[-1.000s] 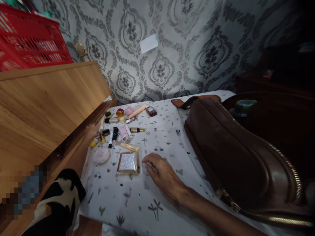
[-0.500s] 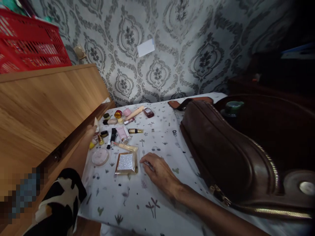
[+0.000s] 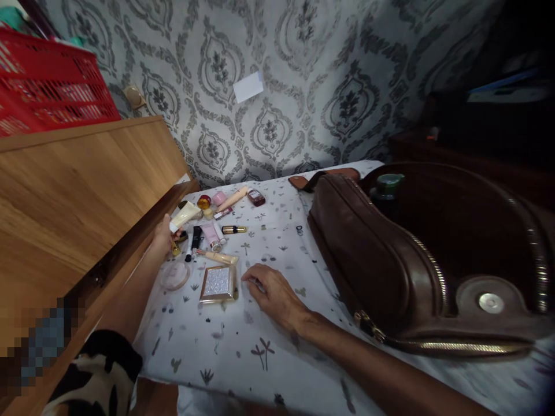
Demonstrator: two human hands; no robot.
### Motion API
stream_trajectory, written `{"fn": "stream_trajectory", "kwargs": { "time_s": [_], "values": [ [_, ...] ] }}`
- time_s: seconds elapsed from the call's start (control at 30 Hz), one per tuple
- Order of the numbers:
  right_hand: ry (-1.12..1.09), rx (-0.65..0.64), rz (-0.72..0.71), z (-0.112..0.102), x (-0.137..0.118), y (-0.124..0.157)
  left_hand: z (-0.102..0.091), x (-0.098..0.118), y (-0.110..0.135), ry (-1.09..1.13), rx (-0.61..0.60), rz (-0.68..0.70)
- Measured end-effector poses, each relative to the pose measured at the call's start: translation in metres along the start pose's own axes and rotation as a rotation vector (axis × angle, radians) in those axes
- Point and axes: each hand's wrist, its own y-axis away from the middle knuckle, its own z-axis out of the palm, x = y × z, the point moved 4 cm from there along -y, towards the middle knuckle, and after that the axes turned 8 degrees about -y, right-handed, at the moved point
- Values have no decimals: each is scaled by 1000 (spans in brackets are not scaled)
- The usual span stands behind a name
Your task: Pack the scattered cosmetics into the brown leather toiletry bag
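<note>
My left hand (image 3: 163,234) is closed on a pale cream tube (image 3: 186,215), holding it above the left side of the table. My right hand (image 3: 273,292) rests on the cloth, fingers loosely bent and thumb apart, with nothing in it. Just left of its fingertips lies a square compact with a glittery silver lid and gold frame (image 3: 218,283). A round pale compact (image 3: 175,276) is near my left wrist. Between the hands are a beige tube (image 3: 219,257), a pink tube (image 3: 211,236), a black tube (image 3: 196,237) and a black-and-gold lipstick (image 3: 235,229).
Small jars and a dark red bottle (image 3: 256,197) stand farther back. A large brown leather bag (image 3: 359,248) lies open on the right, with a green-lidded jar (image 3: 389,186) on it. A wooden cabinet (image 3: 87,185) bearing a red basket (image 3: 56,84) borders the left.
My left hand has brought the cream tube up from the table's left edge, over the other cosmetics. My right hand stays beside the square compact. The view has shifted slightly.
</note>
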Motion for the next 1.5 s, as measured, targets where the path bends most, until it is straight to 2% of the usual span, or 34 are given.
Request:
{"fn": "stream_trajectory", "kwargs": {
  "time_s": [0.13, 0.33, 0.47, 0.57, 0.67, 0.77, 0.87, 0.97, 1.03, 1.1, 1.23, 1.33, 1.4, 1.5],
  "values": [
    [1, 6, 27, -2, 0, -2, 17, 3, 19, -26, -101, 57],
    [3, 21, 11, -2, 2, -2, 41, 15, 53, -99, -297, 235],
    [15, 23, 5, -2, 2, -3, 71, 29, 79, -164, -452, 357],
    [8, 17, 0, -2, 2, -2, 96, 39, 101, -202, -513, 451],
    [4, 21, -16, -3, 1, -2, 116, 48, 127, -341, -539, 674],
    [-3, 35, -17, -5, 0, -3, 128, 49, 151, -516, -615, 885],
    [-48, 111, -2, -12, 1, -5, 130, 46, 157, -473, -689, 845],
    [-112, 220, 39, -23, 4, -7, 123, 45, 150, -292, -678, 689],
    [-117, 269, 87, -29, 7, -8, 118, 45, 148, -263, -649, 653],
    [-88, 289, 144, -33, 10, -9, 116, 45, 154, -368, -643, 710],
    [11, 255, 218, -34, 12, -10, 117, 45, 180, -662, -672, 883],
    [57, 230, 237, -33, 11, -8, 116, 49, 193, -726, -670, 887],
    [52, 232, 212, -32, 9, -6, 116, 51, 195, -659, -697, 821],
    [15, 257, 149, -30, 6, -4, 116, 50, 191, -428, -747, 704]
  ]
}}
